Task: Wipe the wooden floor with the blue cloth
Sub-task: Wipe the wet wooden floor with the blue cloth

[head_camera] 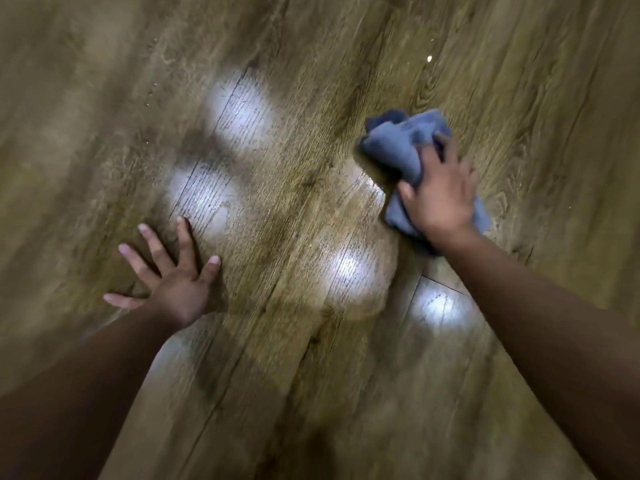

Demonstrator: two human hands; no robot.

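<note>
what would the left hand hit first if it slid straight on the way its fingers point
Nothing, as far as the picture shows. The left hand lies flat with fingers spread, pointing up and slightly left across bare wooden floor. The blue cloth under the right hand sits well off to the side.

Blue cloth, brown wood-grain floor

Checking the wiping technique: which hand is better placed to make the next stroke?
Right. The right hand already grips the blue cloth on the wooden floor; the left hand is splayed flat, apparently bracing.
</note>
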